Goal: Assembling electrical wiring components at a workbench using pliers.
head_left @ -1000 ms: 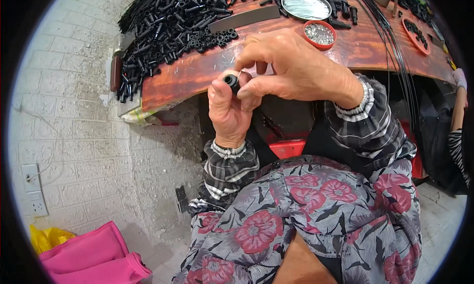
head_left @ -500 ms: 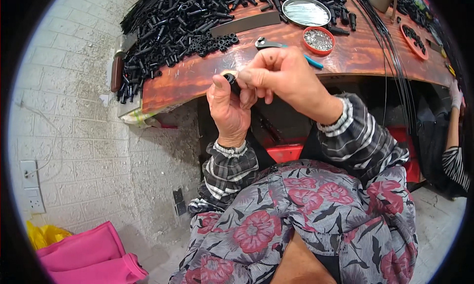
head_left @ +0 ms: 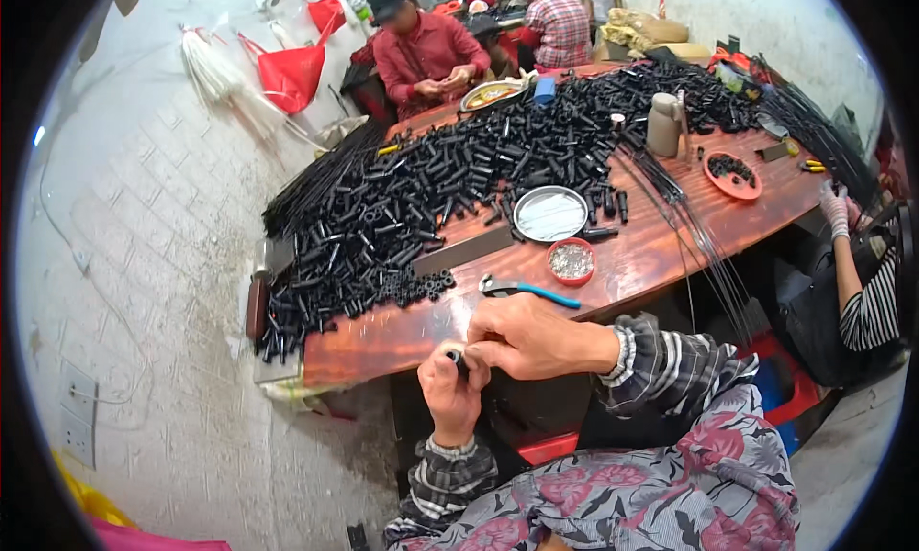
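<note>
**Two hands closed on one small black tube at the table's near edge**

The left hand (head_left: pixel 450 390) is curled into a fist around a short black cylindrical plastic tube (head_left: pixel 459 360), whose round end shows just above the thumb. The right hand (head_left: pixel 531 336) comes over from the right with its fingers pinched together on the top of that same tube, so both hands are clamped on the one piece, touching each other. The tube sits in front of the near edge of the long reddish-brown wooden table (head_left: pixel 661 249), above the person's lap.

On the table just beyond the hands lies one pair of pliers with blue handles (head_left: pixel 526 289). Behind it stand two round dishes: one small red bowl of tiny silvery parts (head_left: pixel 571 261) and one shallow round metal tin (head_left: pixel 549 213). A third dish, a flat red plate holding a few black pieces (head_left: pixel 732 175), lies further right, near one beige plastic jug (head_left: pixel 662 124). A single huge heap of black tubes (head_left: pixel 450 182), too many to count, covers the left and far part of the table. One bundle of thin black rods (head_left: pixel 699 240) runs across the right side.

Two other people sit at the far end, and one gloved hand (head_left: pixel 837 209) of a third person reaches in at the right.
</note>
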The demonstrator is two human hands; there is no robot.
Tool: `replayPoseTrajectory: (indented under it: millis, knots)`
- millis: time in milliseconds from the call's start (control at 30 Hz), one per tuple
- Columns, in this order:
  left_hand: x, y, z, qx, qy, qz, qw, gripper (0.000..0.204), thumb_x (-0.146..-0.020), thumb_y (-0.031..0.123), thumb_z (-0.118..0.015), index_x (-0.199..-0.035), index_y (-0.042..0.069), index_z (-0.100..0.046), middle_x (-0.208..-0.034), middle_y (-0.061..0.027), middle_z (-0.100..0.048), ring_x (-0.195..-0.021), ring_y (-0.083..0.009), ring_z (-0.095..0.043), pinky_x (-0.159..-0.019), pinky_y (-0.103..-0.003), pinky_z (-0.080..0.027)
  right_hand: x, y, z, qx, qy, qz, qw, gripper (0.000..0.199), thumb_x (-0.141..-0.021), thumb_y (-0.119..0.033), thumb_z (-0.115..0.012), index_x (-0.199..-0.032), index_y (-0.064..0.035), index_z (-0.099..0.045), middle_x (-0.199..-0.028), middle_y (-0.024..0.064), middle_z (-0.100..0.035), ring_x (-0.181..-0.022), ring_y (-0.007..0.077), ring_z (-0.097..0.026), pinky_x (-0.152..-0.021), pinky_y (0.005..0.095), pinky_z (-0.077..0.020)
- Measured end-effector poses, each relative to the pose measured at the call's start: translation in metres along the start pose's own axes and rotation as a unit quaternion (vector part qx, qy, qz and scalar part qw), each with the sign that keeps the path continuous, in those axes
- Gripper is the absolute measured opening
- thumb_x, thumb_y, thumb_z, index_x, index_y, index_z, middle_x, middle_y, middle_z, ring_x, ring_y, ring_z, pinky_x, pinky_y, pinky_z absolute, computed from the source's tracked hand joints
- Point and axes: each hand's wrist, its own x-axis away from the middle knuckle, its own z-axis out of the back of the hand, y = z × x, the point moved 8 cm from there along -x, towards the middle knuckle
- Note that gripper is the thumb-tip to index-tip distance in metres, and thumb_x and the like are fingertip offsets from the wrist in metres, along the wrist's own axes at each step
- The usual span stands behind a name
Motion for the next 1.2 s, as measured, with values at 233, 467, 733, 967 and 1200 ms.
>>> replayPoseTrajectory:
  millis: [233,467,733,967,1200]
  knots:
    - [-0.013,-0.002,-0.003,-0.157,-0.037,-0.062,0.985,0.048,-0.084,0.047,-0.048,-0.075,0.0,-0.052,-0.054,-0.0007,-0.044,-0.048,-0.0069,-0.039,-0.042,-0.021,-0.026,0.012,0.038,-0.01,-0.237,-0.126,-0.282,0.921,0.015,-0.077,-0.014,-0.056,-0.07,0.0001,-0.056,-0.057,0.0011,-0.053,-0.05,0.0097,-0.05,-0.048,0.0254,-0.0416]
    - [-0.021,0.019,0.019,0.05,-0.064,-0.039,0.996,0.047,-0.087,0.047,-0.039,-0.075,0.002,-0.045,-0.055,-0.0029,-0.037,-0.045,-0.0116,-0.033,-0.042,-0.025,-0.027,0.007,0.078,0.019,0.399,-0.088,-0.06,0.911,0.057,-0.054,-0.038,-0.074,-0.09,0.0015,-0.055,-0.084,0.0143,-0.05,-0.089,0.0282,-0.048,-0.067,0.0358,-0.0443]
    - [0.017,0.063,0.024,-0.08,-0.037,-0.062,0.994,0.05,-0.087,0.05,-0.036,-0.08,0.001,-0.045,-0.062,-0.0083,-0.046,-0.057,-0.0195,-0.046,-0.059,-0.033,-0.04,0.016,0.093,-0.006,0.485,-0.115,-0.164,0.852,0.048,-0.051,-0.017,-0.072,-0.088,0.0049,-0.05,-0.083,0.0153,-0.048,-0.075,0.0279,-0.047,-0.064,0.035,-0.0429]
    - [-0.004,0.043,0.03,-0.071,0.028,-0.024,0.997,0.047,-0.09,0.045,-0.035,-0.078,0.001,-0.045,-0.063,-0.009,-0.046,-0.051,-0.0136,-0.041,-0.047,-0.024,-0.035,0.016,0.078,0.018,0.111,-0.052,-0.146,0.982,0.033,-0.065,0.002,-0.048,-0.098,0.0017,-0.046,-0.069,0.0145,-0.05,-0.069,0.034,-0.051,-0.061,0.0381,-0.0407]
    - [-0.026,0.029,0.012,-0.059,0.128,-0.028,0.99,0.054,-0.091,0.044,-0.032,-0.098,-0.003,-0.057,-0.049,-0.0003,-0.04,-0.043,-0.0056,-0.031,-0.04,-0.02,-0.024,0.019,0.034,-0.001,0.058,-0.122,-0.094,0.986,0.044,-0.066,0.007,-0.049,-0.109,-0.0019,-0.041,-0.088,0.0177,-0.05,-0.082,0.0335,-0.05,-0.07,0.0374,-0.0416]
